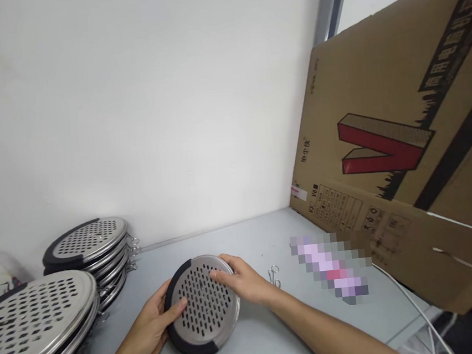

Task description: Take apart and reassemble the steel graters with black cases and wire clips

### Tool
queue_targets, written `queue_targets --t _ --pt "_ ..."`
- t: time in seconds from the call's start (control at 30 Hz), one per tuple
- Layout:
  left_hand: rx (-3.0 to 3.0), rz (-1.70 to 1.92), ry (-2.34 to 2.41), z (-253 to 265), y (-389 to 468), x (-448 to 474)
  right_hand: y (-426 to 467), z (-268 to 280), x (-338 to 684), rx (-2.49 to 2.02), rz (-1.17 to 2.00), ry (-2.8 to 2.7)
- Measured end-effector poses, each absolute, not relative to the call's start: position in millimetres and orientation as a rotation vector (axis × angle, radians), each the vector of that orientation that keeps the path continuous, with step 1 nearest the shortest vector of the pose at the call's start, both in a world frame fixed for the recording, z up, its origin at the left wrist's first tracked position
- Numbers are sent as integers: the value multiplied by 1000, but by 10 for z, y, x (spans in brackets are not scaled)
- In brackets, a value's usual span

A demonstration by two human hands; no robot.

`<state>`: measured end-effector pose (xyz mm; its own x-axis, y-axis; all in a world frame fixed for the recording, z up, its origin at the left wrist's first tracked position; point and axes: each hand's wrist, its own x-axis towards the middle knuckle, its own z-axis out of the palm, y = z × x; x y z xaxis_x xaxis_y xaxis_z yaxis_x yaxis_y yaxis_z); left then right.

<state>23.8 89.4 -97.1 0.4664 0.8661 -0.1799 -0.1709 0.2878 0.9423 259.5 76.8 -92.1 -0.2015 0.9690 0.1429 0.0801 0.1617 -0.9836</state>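
A round perforated metal disc [205, 311] is held between both hands, its slotted face tilted up and a black rim along its left and lower edge. My left hand [152, 324] grips the black-rimmed left side, thumb on the face and fingers behind. On the upper right edge my right hand [240, 282] is closed, its thumb pressing the slotted face and its other fingers partly hidden behind. Just right of this hand, a bent wire piece [274, 277] with loops lies on the grey table [242, 237].
Similar discs are stacked at the back left [87, 241] and front left [36, 318], wire loops sticking out. A blurred pinkish item [330, 268] lies on the right. Behind it leans a large cardboard box [371, 197]; a white cable [415, 301] runs below. A white wall [171, 111] closes the back.
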Motion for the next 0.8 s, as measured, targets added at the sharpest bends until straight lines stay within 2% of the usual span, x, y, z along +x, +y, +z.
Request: queue_targets --t 0.2,0.53,0.8 --pt "1097 849 970 -951 919 249 809 -964 2630 -1114 1245 -1447" --pt "1187 785 1205 -1013 927 238 998 -856 3027 -1078 1344 -966" --pt "1743 696 1337 -1035 904 145 963 -911 2904 -1044 1388 -748"
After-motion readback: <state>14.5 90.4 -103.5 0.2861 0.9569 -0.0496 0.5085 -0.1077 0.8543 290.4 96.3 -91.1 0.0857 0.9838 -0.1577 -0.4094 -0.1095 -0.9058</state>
